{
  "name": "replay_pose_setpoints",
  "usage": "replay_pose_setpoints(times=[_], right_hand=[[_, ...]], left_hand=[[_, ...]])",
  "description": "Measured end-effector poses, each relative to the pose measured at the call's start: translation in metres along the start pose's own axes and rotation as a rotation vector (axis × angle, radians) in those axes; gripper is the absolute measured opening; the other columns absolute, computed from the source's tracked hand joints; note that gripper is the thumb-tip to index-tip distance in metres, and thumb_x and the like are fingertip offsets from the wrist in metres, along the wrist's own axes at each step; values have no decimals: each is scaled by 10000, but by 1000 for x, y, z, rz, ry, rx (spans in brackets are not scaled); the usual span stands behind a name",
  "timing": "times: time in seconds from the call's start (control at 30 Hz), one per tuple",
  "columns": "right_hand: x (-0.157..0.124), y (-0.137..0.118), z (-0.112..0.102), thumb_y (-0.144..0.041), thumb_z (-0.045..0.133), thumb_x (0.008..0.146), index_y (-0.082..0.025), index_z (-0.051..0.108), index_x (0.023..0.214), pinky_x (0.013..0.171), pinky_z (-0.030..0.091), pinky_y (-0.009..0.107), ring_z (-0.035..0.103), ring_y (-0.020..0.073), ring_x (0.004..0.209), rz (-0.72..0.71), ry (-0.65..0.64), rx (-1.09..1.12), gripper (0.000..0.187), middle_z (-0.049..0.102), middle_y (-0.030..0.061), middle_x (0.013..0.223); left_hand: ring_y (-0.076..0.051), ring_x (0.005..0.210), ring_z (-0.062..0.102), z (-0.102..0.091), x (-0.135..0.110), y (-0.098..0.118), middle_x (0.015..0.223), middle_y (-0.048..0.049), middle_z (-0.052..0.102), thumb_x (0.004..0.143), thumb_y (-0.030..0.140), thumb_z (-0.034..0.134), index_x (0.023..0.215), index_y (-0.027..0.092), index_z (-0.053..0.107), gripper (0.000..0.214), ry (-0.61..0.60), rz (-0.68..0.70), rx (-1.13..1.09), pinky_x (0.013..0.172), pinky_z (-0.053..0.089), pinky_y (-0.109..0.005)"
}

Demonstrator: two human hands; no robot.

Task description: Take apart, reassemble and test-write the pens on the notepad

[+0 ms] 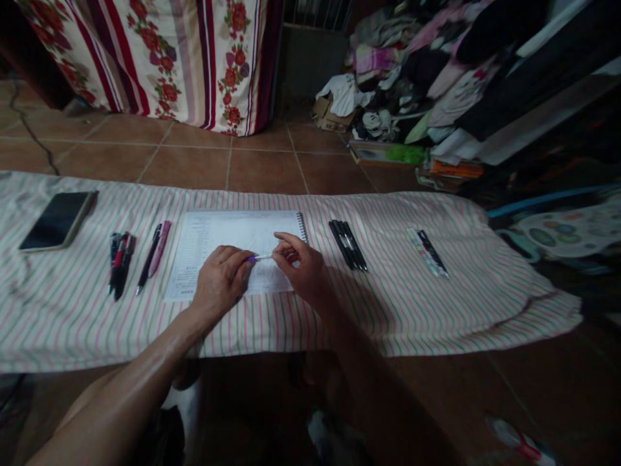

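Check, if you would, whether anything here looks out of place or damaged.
A dark, jagged line crosses the floor tiles at far left, probably a crack, though possibly a cord. Clothes lie heaped untidily at upper right.

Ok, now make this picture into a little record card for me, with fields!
Left hand: at the pen's purple end
Right hand: pinching the pen's white part
Pen: white with a purple tip
Under the hands: spiral notebook with a printed page
Left side: phone, dark pens, pink pen
Right side: black pens
Surface: striped cloth on a tile floor
Behind: heap of clothes
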State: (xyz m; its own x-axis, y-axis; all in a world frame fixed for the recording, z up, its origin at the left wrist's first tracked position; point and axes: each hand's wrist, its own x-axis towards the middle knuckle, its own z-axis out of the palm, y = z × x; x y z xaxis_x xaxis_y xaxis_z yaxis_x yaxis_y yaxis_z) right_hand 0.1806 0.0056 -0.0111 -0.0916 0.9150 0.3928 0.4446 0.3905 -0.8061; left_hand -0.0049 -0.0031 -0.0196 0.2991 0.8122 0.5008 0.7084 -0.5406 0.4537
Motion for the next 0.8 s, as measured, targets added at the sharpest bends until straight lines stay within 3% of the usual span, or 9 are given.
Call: replay_pose_setpoints(times=[0.53, 0.8], right_hand=[[0, -1, 1, -206, 566, 788, -191, 605, 1120, 670, 511, 265, 625, 136, 724, 35, -27, 7, 335, 681, 26, 831], [1, -2, 2, -271, 617, 755, -178, 616, 1094, 644, 496, 258, 618, 140, 738, 195, -25, 212, 352, 672, 25, 824]], left_hand=[[-223, 844, 580, -1, 0, -1, 874, -97, 684, 915, 267, 448, 967, 142, 673, 262, -8, -4, -9, 765, 481, -366], [-200, 828, 611, -1, -1, 0, 868, -71, 688, 909, 300, 463, 976, 159, 670, 259, 4, -99, -100, 748, 487, -322]])
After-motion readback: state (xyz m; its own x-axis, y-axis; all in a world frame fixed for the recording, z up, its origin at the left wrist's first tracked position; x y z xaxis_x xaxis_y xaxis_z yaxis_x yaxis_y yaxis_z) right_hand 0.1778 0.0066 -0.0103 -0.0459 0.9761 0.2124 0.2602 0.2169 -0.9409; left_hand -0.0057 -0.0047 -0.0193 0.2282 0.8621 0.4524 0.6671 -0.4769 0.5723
